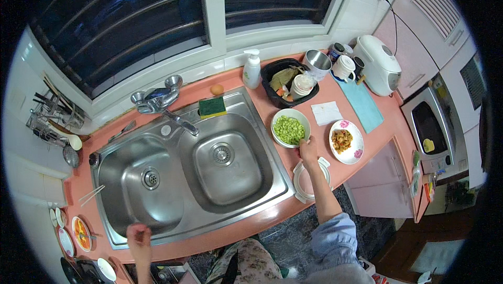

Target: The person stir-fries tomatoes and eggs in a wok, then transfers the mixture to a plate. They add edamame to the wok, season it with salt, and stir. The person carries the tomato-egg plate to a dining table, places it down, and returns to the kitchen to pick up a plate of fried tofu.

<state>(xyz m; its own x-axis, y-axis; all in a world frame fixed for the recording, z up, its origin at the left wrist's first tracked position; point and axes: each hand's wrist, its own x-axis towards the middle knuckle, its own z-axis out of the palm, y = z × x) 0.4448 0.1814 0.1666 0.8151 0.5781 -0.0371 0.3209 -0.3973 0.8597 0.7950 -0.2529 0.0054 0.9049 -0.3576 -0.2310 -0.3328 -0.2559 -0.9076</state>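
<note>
My right hand (308,148) is at the lower right rim of a white bowl (291,144) filled with shelled green beans (289,130), its fingers on the rim. The bowl rests on the counter right of the sink. A clear lid with white clips (304,182) lies under my right forearm. To the right stands a flower-patterned plate (355,154) with cooked chopped food (342,141). My left hand (138,235) is over the front edge of the left sink basin (129,205), blurred, with its fingers curled; nothing can be made out in it.
Behind the bowl stand a black bin (275,97) of scraps, a soap pump bottle (252,70) and a metal pot (317,64). A sponge (212,107) and an egg (217,89) lie behind the sink, near the faucet (178,121). Chopsticks (92,195) and dishes sit at left.
</note>
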